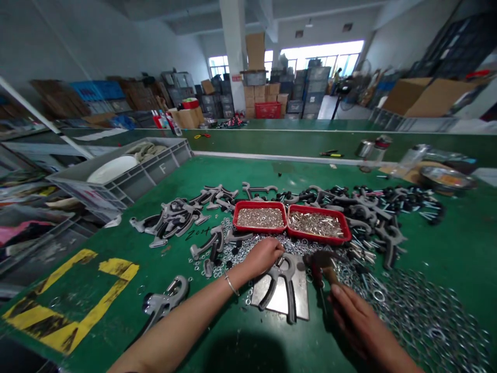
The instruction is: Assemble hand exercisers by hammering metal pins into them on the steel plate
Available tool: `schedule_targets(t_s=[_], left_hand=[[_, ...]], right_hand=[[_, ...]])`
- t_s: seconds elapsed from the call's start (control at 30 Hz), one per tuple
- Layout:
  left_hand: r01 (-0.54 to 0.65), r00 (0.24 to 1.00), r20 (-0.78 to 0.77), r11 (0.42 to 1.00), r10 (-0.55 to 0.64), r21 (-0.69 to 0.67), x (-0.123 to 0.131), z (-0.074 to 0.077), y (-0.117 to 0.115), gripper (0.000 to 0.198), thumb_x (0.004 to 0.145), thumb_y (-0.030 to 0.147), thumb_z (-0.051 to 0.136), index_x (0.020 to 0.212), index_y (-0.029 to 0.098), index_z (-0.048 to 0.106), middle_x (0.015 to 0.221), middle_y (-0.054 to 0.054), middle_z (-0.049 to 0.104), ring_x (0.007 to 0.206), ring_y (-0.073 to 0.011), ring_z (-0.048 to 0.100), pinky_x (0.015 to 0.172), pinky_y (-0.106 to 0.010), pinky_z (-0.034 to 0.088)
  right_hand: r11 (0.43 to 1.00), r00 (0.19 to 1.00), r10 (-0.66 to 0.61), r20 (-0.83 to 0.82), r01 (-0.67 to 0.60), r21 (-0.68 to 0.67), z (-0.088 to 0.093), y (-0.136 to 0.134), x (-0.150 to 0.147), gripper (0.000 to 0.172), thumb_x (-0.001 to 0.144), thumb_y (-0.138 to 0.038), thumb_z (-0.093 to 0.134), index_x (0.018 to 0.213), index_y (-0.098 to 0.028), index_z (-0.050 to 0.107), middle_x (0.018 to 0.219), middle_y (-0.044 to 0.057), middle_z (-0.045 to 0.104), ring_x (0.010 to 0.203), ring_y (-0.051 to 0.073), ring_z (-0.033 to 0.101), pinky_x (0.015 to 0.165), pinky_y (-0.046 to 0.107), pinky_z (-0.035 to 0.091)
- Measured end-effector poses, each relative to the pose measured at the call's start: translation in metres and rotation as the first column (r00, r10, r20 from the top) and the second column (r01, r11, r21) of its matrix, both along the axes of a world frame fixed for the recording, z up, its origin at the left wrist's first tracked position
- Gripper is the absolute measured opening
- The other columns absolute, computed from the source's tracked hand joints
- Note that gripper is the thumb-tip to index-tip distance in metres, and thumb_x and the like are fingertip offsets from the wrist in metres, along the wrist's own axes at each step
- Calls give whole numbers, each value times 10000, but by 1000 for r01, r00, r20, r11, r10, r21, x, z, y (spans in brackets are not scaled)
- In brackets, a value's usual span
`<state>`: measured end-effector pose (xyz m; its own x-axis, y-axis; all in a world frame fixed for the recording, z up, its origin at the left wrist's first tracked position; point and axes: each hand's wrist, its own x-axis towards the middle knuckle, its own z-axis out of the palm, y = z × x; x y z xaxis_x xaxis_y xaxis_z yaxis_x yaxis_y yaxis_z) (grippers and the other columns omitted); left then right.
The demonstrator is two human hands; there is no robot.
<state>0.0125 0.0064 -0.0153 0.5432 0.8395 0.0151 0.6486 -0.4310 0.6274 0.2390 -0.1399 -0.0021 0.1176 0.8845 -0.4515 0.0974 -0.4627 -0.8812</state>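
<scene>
A green-topped workbench [233, 331] fills the lower frame in a large factory room. At center bottom, the person's left hand [264, 256], a thin bangle [231, 284] on its wrist, is closed over the top of a grey metal clamp casting [277, 285], which lies on a steel plate [281, 295]. At lower right, the right hand [361, 321] curls around the wooden handle of a hammer [324, 264], its dark head just beside the casting.

More castings [171, 223] lie in heaps at center left and right. Two red trays [287, 223] of small metal parts sit at center, and steel washers [427, 311] spread across the lower right. Yellow and black tape [70, 300] marks a square at lower left.

A grey plastic crate [124, 173] at left bears a large letter F [162, 168]. Dark handwriting on the mat [198, 234] may read 2004, but it is unclear. Across the back of the room, stacked cardboard boxes [256, 93] and crates [310, 90] stand below bright windows [322, 57] at upper center.
</scene>
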Motion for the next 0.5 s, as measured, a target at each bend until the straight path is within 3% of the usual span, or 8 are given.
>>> schedule_targets(t_s=[0.13, 0.3, 0.5], left_hand=[[15, 997, -71, 999, -11, 52, 2, 0, -1, 206, 892, 182, 497, 867, 169, 702, 917, -50, 719, 870, -191, 651, 761, -250, 453], [44, 983, -183, 985, -14, 164, 4, -4, -7, 195, 943, 224, 485, 904, 167, 667, 925, -65, 684, 874, -202, 638, 772, -280, 460], [203, 947, -300, 936, -113, 287, 8, -14, -15, 199, 951, 117, 439, 901, 131, 631, 944, -109, 648, 962, -246, 600, 917, -397, 428]], right_hand=[[999, 999, -13, -45, 11, -36, -20, -11, -5, 476, 739, -704, 614, 766, -235, 538, 584, -51, 508, 448, 105, 443, 398, 210, 376], [1000, 995, -17, -100, 17, 3, -18, -12, -6, 485, 718, -705, 641, 783, -229, 579, 652, -26, 562, 577, 129, 549, 483, 207, 450], [994, 996, 38, -81, -46, -98, -21, -17, -7, 507, 782, -738, 520, 892, -244, 550, 583, -69, 502, 378, 78, 384, 330, 184, 248]])
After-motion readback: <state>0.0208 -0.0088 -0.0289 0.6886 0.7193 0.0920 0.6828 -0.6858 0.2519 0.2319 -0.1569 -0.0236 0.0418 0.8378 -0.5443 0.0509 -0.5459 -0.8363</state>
